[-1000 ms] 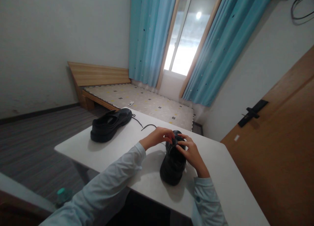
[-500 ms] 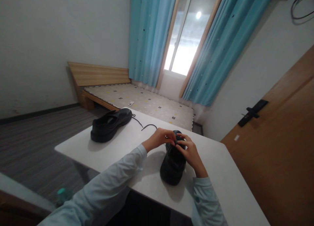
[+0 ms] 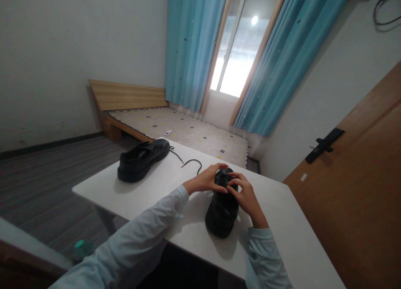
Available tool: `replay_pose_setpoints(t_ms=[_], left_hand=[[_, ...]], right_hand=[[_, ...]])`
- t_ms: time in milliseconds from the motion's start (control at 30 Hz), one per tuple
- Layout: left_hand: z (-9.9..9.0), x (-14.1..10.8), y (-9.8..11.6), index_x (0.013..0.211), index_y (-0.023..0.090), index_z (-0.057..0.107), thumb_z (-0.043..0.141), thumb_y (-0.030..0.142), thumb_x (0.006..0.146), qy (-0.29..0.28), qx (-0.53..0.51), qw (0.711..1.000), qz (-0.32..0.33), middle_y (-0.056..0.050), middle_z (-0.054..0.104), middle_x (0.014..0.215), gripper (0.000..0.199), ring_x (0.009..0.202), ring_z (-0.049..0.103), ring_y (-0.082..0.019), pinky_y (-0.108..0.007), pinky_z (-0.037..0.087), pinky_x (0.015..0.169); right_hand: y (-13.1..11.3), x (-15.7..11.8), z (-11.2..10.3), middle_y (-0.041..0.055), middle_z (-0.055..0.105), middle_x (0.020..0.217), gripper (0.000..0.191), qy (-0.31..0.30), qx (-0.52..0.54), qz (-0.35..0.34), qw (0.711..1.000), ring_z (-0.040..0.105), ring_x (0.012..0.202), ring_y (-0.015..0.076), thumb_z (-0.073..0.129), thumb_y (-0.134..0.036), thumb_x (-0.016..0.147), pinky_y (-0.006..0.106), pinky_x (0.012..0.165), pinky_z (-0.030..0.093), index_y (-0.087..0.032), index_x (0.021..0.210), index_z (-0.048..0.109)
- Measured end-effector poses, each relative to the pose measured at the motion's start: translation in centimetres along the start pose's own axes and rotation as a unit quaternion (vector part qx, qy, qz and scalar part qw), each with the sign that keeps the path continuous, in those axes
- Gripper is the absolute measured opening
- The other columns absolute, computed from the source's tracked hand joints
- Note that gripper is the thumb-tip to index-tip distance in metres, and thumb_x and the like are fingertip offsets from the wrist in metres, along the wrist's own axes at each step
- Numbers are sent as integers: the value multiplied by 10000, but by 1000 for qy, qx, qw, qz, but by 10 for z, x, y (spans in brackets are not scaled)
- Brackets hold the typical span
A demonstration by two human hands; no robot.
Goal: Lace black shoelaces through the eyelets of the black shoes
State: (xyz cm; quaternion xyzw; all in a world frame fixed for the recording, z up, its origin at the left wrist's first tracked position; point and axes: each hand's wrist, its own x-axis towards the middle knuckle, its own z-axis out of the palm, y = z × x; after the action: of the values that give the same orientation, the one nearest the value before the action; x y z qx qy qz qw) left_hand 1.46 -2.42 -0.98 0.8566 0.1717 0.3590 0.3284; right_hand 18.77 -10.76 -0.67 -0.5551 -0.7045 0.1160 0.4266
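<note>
A black shoe (image 3: 222, 216) stands on the white table, its heel toward me. My left hand (image 3: 209, 179) is at the left of its lacing area, thumb and fingers spread apart over the tongue. From the right, my right hand (image 3: 245, 193) touches the same part, its fingers bent and the thumb near the forefinger; whatever lies between them is too small to make out. A second black shoe (image 3: 134, 166) rests at the table's left, toe pointing away. A black lace (image 3: 191, 160) trails across the tabletop between the shoes.
The white table (image 3: 282, 222) spreads below both hands. Beyond it is a bed (image 3: 188, 130) with a small white object (image 3: 168, 133) on it. Blue curtains (image 3: 194, 46) frame a window. A wooden door (image 3: 357, 188) is at the right, and a green-capped bottle (image 3: 82, 248) at lower left.
My left hand has opened, its thumb and fingers now apart where they were pinched together. My right hand stays at the shoe's lacing area with small finger movement.
</note>
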Motion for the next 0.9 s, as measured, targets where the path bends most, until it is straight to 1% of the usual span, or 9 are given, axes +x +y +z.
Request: replay_pose_setpoints(t_ms=[67, 167, 367, 500, 633, 733, 833, 900], left_hand=[[1, -1, -2, 1287, 153, 384, 778, 395, 596, -25, -28, 999, -18, -161, 510, 1270, 832, 1172, 495, -262, -392, 372, 989], [1, -3, -1, 1291, 177, 363, 751, 368, 638, -50, -49, 997, -36, -134, 549, 1233, 783, 1129, 532, -246, -385, 388, 970], [-1, -3, 3, 1276, 168, 375, 753, 357, 637, -52, -50, 996, -47, -133, 560, 1219, 767, 1129, 534, -243, -372, 396, 959], [-1, -2, 1, 1273, 160, 373, 753, 363, 637, -56, -54, 996, -47, -141, 555, 1227, 768, 1147, 526, -239, -371, 389, 969], [-1, -2, -1, 1265, 163, 387, 751, 376, 641, -58, -56, 996, -44, -133, 560, 1219, 753, 1141, 530, -231, -364, 393, 969], [-1, -2, -1, 1254, 173, 411, 758, 380, 631, -54, -53, 996, -47, -121, 564, 1209, 742, 1132, 532, -232, -368, 396, 966], [-1, -2, -1, 1245, 173, 435, 754, 374, 639, -58, -52, 996, -44, -118, 559, 1217, 713, 1134, 528, -230, -371, 395, 971], [-2, -2, -2, 1234, 176, 453, 753, 362, 642, -58, -57, 996, -38, -115, 556, 1223, 689, 1137, 526, -227, -372, 393, 977]], right_hand=[[-1, 0, -3, 85, 586, 1095, 66, -7, -4, 0, 1000, 521, 1063, 262, 647, -223, 724, 448, 955, 367, -206, 660, 654], [-5, 0, -9, 77, 591, 1097, 96, -20, 1, -5, 1000, 525, 1065, 254, 638, -246, 747, 441, 965, 359, -210, 659, 646], [-8, 0, -18, 75, 608, 1079, 151, -25, 30, -8, 999, 544, 1049, 242, 619, -275, 773, 423, 963, 364, -200, 641, 608], [-5, -1, -21, 77, 625, 1070, 172, -15, 98, 8, 995, 562, 1050, 244, 614, -291, 779, 421, 944, 398, -197, 639, 573], [-6, -3, -26, 73, 646, 1064, 171, 22, 204, 42, 978, 590, 1040, 246, 610, -298, 788, 416, 930, 430, -197, 664, 549], [-11, -5, -31, 64, 658, 1024, 183, 57, 286, 47, 955, 639, 949, 242, 598, -291, 793, 440, 924, 446, -197, 657, 521], [-15, -5, -34, 49, 655, 991, 178, 59, 346, 47, 935, 668, 838, 218, 594, -276, 789, 430, 887, 479, -197, 647, 522], [-17, -6, -35, 43, 650, 964, 164, 49, 361, 56, 930, 673, 770, 198, 595, -275, 786, 401, 825, 513, -196, 654, 539]])
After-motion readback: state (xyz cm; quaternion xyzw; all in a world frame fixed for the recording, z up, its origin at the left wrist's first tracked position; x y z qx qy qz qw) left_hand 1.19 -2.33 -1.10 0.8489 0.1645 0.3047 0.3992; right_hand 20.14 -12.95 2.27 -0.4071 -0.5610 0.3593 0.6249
